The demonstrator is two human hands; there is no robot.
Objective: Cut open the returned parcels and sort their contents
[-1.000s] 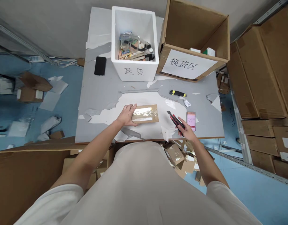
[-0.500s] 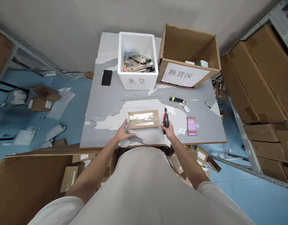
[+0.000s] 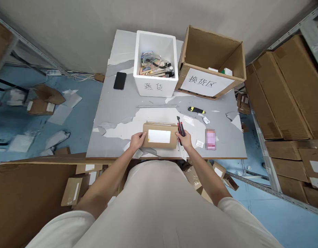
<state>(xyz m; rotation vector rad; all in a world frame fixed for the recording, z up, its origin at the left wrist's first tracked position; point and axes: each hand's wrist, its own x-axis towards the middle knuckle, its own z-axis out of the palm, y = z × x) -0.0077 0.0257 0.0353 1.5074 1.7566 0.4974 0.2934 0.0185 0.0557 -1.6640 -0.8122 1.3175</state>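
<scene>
A small brown cardboard box (image 3: 172, 141) with a white label is held between my two hands near the table's front edge, its labelled face toward me. My left hand (image 3: 137, 140) grips the box's left end, thumb on the face. My right hand (image 3: 185, 139) is closed round a red and black utility knife (image 3: 180, 126), its tip pointing away from me, and its fingers also touch the box's right end. Under the box and beside my left hand lie torn grey and white scraps on the tabletop.
A white foam bin (image 3: 156, 86) of mixed items and a large open carton (image 3: 213, 84) stand at the back. Also on the table (image 3: 102, 110) are a phone (image 3: 120, 81), a yellow-black cutter (image 3: 196, 110) and a pink packet (image 3: 210, 139). Shelved cartons (image 3: 285, 86) stand right.
The small box has been turned from its taped face to its labelled face. My left hand has closed on its left end. The knife in my right hand now tilts left.
</scene>
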